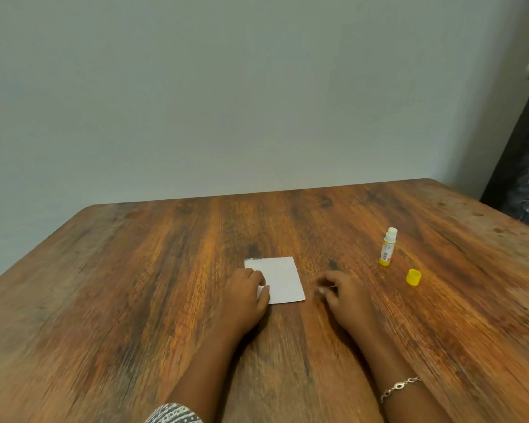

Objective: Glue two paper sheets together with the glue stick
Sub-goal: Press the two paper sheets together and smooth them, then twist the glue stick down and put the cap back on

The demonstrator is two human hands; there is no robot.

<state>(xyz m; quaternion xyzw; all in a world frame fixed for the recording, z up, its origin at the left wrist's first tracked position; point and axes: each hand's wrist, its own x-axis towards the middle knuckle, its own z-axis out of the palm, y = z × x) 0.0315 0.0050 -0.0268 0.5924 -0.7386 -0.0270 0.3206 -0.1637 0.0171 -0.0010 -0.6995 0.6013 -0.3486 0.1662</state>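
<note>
In the head view, a white paper sheet [283,279] is seen lying flat near the middle of the wooden table [135,285], well away from every edge. Whether a second sheet lies under it cannot be told; only a thin grey strip is shown at its far left corner. The sheet's left edge is gripped by the left hand [248,291], whose fingers are curled over it, with a white fold raised against the thumb. The right hand [345,293] is rested on the surface just beside the sheet's right edge. Its fingers are curled and blurred, and whether anything is held cannot be told. A bracelet [399,387] is worn on that wrist.

The glue stick [388,247] is stood upright and uncapped, toward the right edge of the surface. Its yellow cap [413,276] is set near it, apart, on the side of the near edge.
</note>
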